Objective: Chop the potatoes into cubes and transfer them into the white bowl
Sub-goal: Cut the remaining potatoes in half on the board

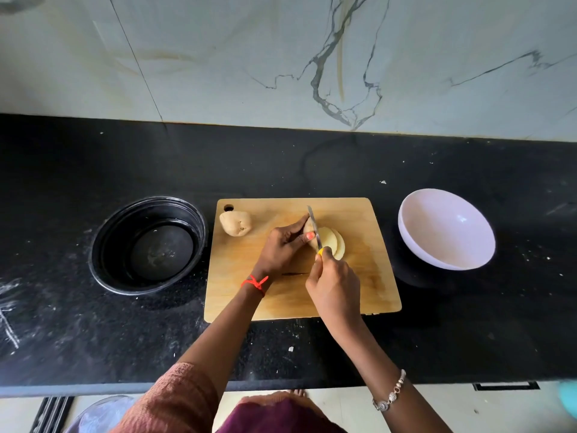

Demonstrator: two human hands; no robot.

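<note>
A wooden cutting board (368,285) lies at the middle of the black counter. On it, my left hand (281,248) holds down a potato (309,231) that is partly cut. Several pale round slices (334,243) lean to the right of the blade. My right hand (334,289) grips a yellow-handled knife (313,226), whose blade stands in the potato just beside my left fingertips. A whole unpeeled potato (235,223) rests at the board's far left corner. The white bowl (446,229) stands empty to the right of the board.
A black round container (148,245), empty, sits left of the board. The black counter (312,164) runs back to a marble wall (281,57). Its front edge is near my body, with floor below. White specks dot the counter.
</note>
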